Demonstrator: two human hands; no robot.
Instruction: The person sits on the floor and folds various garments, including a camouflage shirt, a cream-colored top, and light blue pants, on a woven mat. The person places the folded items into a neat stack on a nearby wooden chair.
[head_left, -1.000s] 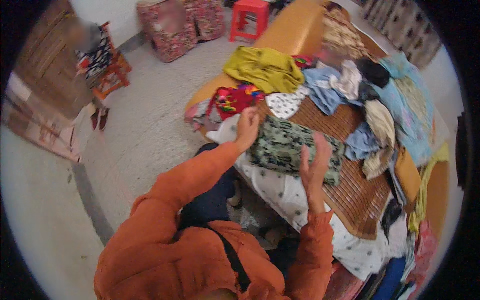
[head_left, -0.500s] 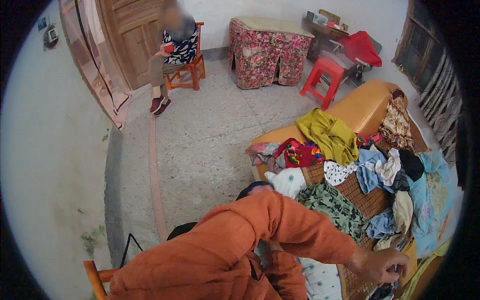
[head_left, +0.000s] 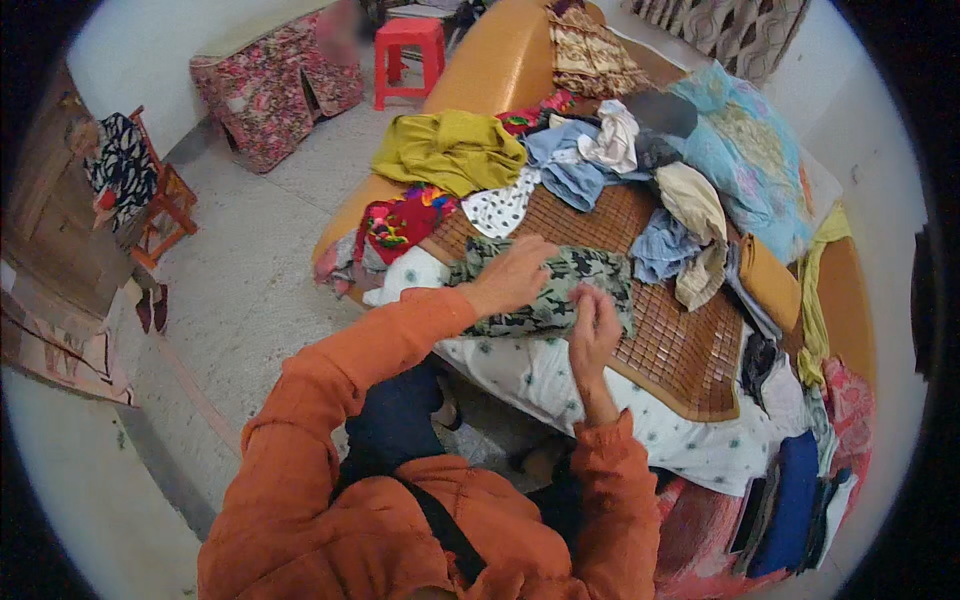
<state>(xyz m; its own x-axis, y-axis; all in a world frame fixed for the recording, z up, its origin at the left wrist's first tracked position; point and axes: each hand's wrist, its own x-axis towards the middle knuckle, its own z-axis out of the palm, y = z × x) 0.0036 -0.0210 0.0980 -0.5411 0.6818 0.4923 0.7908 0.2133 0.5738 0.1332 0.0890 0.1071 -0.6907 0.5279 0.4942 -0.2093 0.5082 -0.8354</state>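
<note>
Camo garment (head_left: 600, 265) sits along the brown tile mat's (head_left: 690, 350) near edge. Left hand (head_left: 510, 277) over it, right hand's (head_left: 595, 335) fingers bunched; can't tell if either's gripping cloth. Loose pinch could spill folds.

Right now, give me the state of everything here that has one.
Camouflage cloth, lying in a rough rectangle
Woven mat, spread out
Olive garment, crumpled
Blue floral cloth, bunched
Cream cloth, crumpled
Navy cloth, folded
Red plastic stool, upright
Wooden chair, occupied
</note>
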